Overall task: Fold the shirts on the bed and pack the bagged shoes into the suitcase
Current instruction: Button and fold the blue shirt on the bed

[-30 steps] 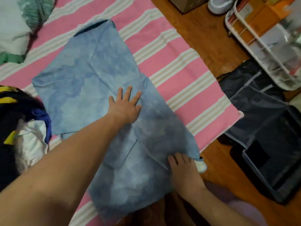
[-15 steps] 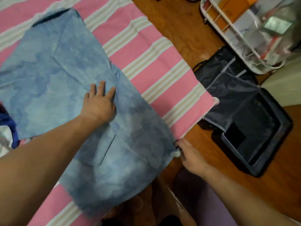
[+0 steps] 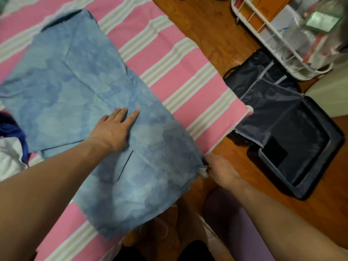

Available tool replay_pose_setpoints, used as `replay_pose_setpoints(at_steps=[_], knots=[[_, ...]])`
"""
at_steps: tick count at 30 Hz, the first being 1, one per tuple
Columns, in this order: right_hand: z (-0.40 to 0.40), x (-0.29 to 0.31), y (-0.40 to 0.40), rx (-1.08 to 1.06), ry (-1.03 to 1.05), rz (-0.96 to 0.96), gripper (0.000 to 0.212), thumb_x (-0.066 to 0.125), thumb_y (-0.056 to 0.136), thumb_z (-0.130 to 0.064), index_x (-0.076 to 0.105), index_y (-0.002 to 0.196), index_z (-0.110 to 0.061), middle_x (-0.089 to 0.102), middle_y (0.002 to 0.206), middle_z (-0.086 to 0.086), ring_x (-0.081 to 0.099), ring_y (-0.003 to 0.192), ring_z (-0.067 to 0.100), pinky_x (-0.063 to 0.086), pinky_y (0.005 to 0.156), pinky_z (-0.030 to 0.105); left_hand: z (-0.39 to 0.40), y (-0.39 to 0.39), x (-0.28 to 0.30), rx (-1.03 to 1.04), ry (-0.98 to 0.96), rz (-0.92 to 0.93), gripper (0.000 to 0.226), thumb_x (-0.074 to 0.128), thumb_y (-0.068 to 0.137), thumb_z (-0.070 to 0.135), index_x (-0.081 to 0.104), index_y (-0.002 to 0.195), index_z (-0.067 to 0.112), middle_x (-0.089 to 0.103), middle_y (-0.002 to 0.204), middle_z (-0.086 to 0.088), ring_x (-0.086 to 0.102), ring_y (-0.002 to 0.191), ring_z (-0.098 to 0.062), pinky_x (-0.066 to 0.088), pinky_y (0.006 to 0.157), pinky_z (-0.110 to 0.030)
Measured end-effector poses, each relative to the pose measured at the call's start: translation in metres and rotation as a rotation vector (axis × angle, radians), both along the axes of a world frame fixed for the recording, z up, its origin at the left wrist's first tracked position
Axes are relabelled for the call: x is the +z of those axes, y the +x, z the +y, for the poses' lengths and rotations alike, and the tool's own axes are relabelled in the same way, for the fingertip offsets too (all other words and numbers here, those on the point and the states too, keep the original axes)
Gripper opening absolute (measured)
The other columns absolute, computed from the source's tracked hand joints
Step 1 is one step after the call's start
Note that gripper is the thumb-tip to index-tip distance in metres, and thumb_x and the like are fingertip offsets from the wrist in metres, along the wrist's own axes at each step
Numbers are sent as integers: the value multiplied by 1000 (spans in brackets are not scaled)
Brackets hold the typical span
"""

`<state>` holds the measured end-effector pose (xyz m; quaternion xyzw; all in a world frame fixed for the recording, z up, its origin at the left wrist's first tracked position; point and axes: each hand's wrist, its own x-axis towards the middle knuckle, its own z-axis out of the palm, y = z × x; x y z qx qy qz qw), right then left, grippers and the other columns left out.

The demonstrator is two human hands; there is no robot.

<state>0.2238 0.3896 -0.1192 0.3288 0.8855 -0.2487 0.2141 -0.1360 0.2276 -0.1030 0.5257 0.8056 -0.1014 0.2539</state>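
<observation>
Head view: right hand [image 3: 221, 169] has slid off the blue shirt [image 3: 90, 91] to pinch its corner; left hand [image 3: 114, 127] stays spread flat mid-shirt, ready for folding.

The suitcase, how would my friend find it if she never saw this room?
Look at the wooden floor right of the pink striped bed. The suitcase lies open there, below a white wire rack. It is the only black thing, with grey-edged lining.
</observation>
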Motion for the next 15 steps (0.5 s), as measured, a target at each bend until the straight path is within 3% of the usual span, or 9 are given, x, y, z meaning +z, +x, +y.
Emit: replay_pose_setpoints(at_steps=[2,4,6,7,9,10,12,15], knots=[[-9,8,15,-228,34,43,16,62,85,-7,52,84,-19,57,81,-6,52,73,14,34,66,27,0,-1,2,15,-52,-29,100,60,87,34,-8,160,34,1,170,-6,2,157,-25,17,124,-46],[-21,18,35,-318,158,41,12,61,91,-13,52,84,-16,60,75,3,58,67,25,37,60,34,2,-3,0,26,-110,-47,95,58,89,36,-5,161,36,-2,170,-3,1,157,-23,18,124,-45],[-31,26,43,-115,195,-173,6,55,96,-18,58,101,-16,68,87,5,68,81,31,48,64,37,4,-4,-3,18,-164,-46,92,58,90,38,-2,161,38,-3,170,-1,1,157,-21,20,124,-45],[-34,26,42,-5,170,-353,17,52,97,-18,59,113,-18,70,100,4,69,93,29,53,73,37,6,-4,-5,25,-180,-52,90,58,91,39,1,160,38,-4,170,-1,0,157,-21,22,124,-45],[-27,32,31,-5,107,-684,33,50,97,-13,61,128,-20,66,125,3,64,116,25,54,90,36,13,0,-7,88,-168,-89,80,55,94,38,9,160,38,0,170,-3,3,157,-23,23,123,-46],[-19,37,17,-61,99,-758,35,50,96,-12,63,128,-20,64,129,3,63,119,24,53,91,34,16,2,-6,121,-149,-109,75,53,94,39,17,159,38,4,169,-6,6,156,-25,24,123,-46],[-1,53,-21,-90,133,-643,27,51,95,-15,66,117,-21,67,120,3,66,109,24,53,82,32,19,7,-2,149,-81,-127,64,51,89,45,39,151,36,22,164,-11,20,152,-30,27,121,-44],[22,63,-101,44,188,-204,14,45,97,-27,57,102,-23,61,103,-2,62,95,24,44,71,32,11,16,0,216,139,-75,56,41,78,48,68,122,26,51,143,-14,43,135,-35,36,111,-42]])
